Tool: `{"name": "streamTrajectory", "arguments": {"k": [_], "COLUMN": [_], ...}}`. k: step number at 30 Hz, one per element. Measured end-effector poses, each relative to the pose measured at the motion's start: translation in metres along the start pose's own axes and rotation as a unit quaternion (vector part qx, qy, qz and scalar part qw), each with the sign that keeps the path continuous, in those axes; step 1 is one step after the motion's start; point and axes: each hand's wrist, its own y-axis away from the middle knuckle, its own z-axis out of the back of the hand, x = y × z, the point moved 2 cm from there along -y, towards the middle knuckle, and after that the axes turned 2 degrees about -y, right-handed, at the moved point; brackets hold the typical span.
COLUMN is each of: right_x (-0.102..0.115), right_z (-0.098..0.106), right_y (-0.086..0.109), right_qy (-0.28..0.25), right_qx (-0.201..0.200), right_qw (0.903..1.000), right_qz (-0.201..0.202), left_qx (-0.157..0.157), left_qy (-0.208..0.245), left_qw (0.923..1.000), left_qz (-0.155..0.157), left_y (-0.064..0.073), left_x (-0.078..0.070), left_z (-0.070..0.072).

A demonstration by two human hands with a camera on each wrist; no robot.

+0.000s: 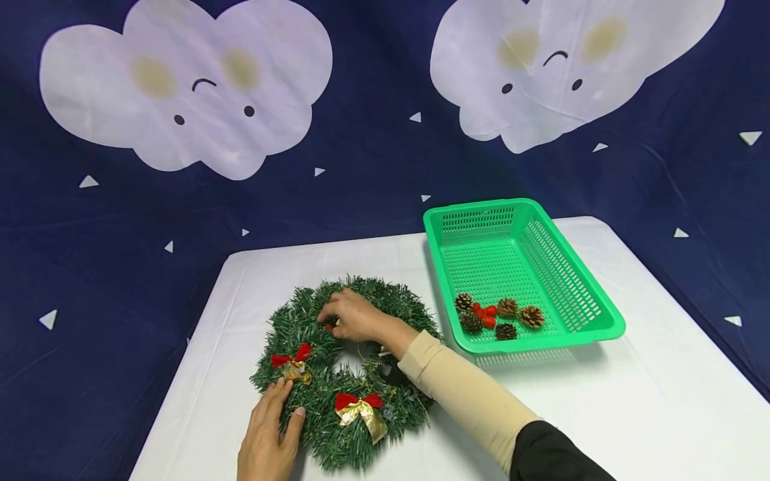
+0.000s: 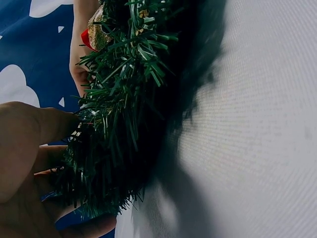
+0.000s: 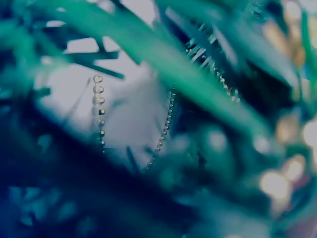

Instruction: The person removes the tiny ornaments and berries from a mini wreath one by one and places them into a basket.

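A green tinsel wreath (image 1: 325, 431) lies flat on the white table. My right hand (image 1: 355, 315) reaches over its centre to the upper left of the ring, fingertips pinching a small red ornament (image 1: 329, 325) mostly hidden by the fingers. On the wreath's left outer edge rests my left hand (image 1: 271, 427), fingers extended and thumb apart. Just above those fingers is a red bow (image 1: 303, 351) with gold below it. Another red and gold bow (image 1: 375, 424) sits at the front of the ring. Blurred foliage and a gold bead string (image 3: 100, 100) fill the right wrist view.
To the right stands a green plastic basket (image 1: 586, 284) with several pine cones (image 1: 532, 316) and small red ornaments (image 1: 488, 322) at its near end. A dark blue cloth with printed clouds (image 1: 186, 87) hangs behind the white table (image 1: 204, 374).
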Motion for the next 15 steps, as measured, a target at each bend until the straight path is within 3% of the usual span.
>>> {"name": "streamTrajectory", "arguments": {"k": [15], "right_x": [0.0005], "right_z": [-0.0094], "right_y": [-0.0027], "right_qy": [0.079], "right_qx": [-0.005], "right_qw": [0.9969], "right_qz": [-0.001], "left_qx": [-0.002], "left_qy": [-0.001], "left_qw": [1.0], "left_qz": [-0.002], "left_y": [-0.0008], "left_x": [0.0], "left_z": [-0.0007]}}
